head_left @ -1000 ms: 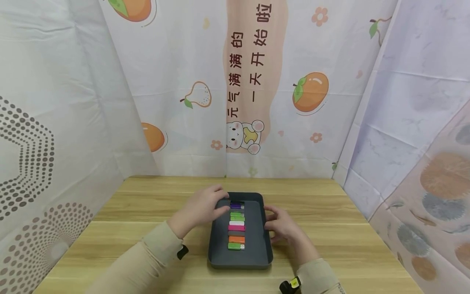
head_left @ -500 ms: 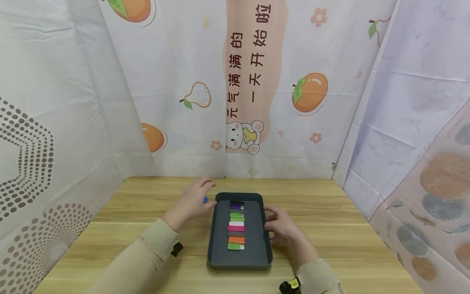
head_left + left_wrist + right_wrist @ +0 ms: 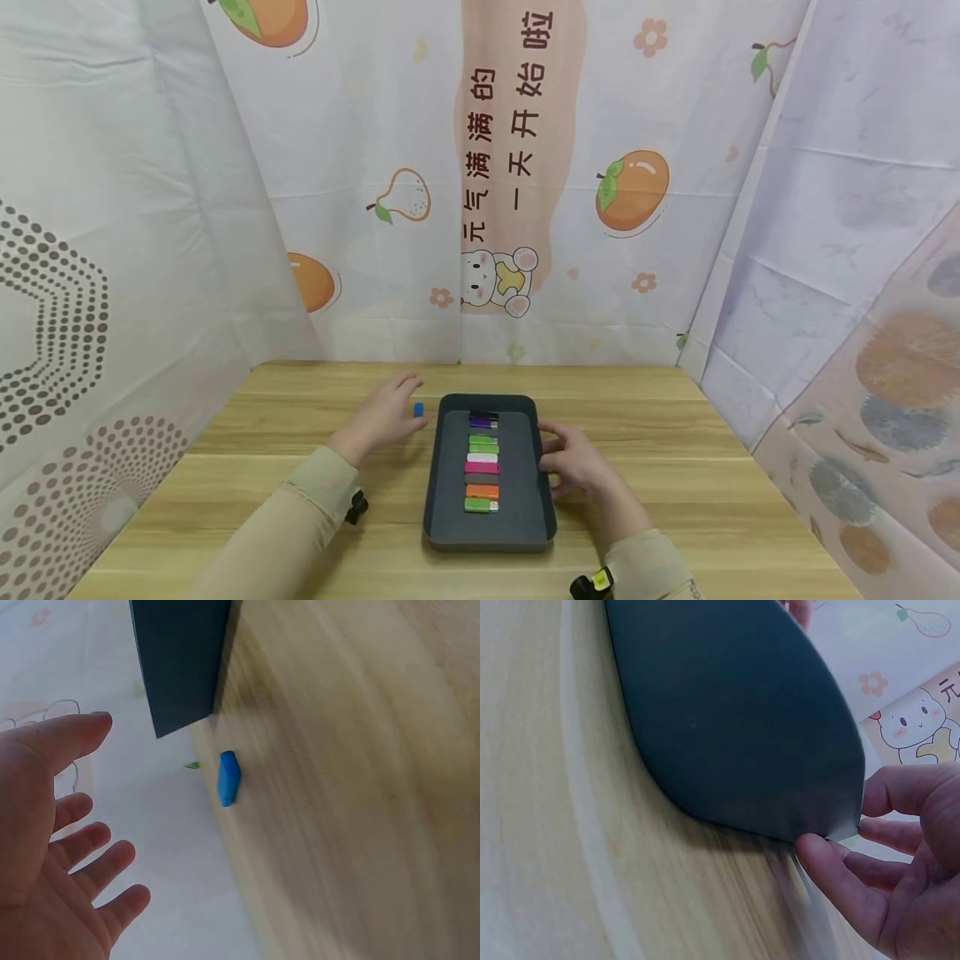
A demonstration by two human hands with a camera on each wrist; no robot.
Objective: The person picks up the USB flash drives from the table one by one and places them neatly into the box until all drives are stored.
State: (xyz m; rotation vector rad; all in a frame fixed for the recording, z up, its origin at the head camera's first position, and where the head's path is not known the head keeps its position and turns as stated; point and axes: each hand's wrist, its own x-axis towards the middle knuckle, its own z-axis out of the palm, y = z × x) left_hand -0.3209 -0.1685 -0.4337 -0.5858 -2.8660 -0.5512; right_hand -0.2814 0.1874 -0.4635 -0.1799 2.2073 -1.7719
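My left hand (image 3: 377, 417) hovers beside a small blue block-shaped piece (image 3: 418, 409), fingers spread and relaxed, holding nothing. In the left wrist view the blue piece (image 3: 229, 778) lies on the wooden table, apart from the fingertips. The dark grey tray (image 3: 517, 517) stands just to its right. Inside the tray a column of USB flash drives runs front to back: green (image 3: 480, 505), orange (image 3: 482, 492), pink and white (image 3: 482, 467), more green, and purple (image 3: 483, 423). My right hand (image 3: 573, 457) touches the tray's right side, its thumb (image 3: 829, 874) and loosely bent fingers at the outer wall.
The wooden table (image 3: 660, 467) extends on both sides of the tray. A patterned white curtain (image 3: 352, 275) hangs behind the back edge, with more curtains (image 3: 810, 333) on the left and right. Black wrist cameras (image 3: 590, 585) are strapped at both cuffs.
My left hand has moved left from over the tray's far left corner and let go of the blue piece, which now lies on the table. My right hand has stayed at the tray's side.
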